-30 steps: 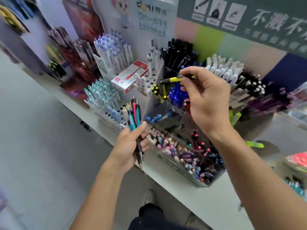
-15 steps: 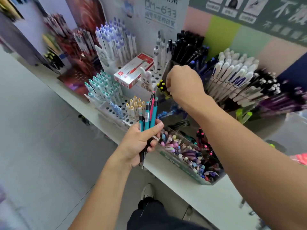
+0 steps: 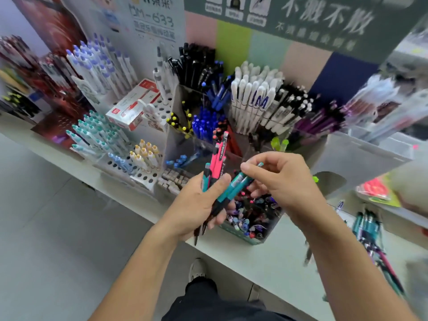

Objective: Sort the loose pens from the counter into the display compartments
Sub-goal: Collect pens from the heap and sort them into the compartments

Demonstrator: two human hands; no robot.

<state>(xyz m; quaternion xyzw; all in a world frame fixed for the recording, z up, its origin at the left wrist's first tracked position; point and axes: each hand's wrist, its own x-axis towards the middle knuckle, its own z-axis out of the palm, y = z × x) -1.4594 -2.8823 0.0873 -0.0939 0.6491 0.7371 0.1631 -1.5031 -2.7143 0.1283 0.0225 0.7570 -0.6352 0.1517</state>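
Note:
My left hand (image 3: pixel 196 205) grips a bunch of pink and teal pens (image 3: pixel 216 163), tips down, above the counter's front edge. My right hand (image 3: pixel 278 179) pinches one teal pen (image 3: pixel 238 184) of that bunch near its upper end, and the pen lies slanted between both hands. Behind the hands stands the clear display with compartments (image 3: pixel 185 126); these hold yellow-capped pens (image 3: pixel 179 121), blue pens (image 3: pixel 206 122), black pens (image 3: pixel 196 63) and white pens (image 3: pixel 252 93). A front bin of mixed small pens (image 3: pixel 252 218) sits just under my right hand.
White peg racks with teal-capped pens (image 3: pixel 97 133) and blue-capped pens (image 3: pixel 99 63) stand at the left, and a red-and-white box (image 3: pixel 132 105) lies between them. Loose teal and dark pens (image 3: pixel 370 228) lie on the counter (image 3: pixel 273 258) at the right. My shoe (image 3: pixel 196 269) shows on the floor below.
My right hand left the yellow-capped compartment without the yellow pen, came back down, and now pinches a teal pen from the bunch in my left hand.

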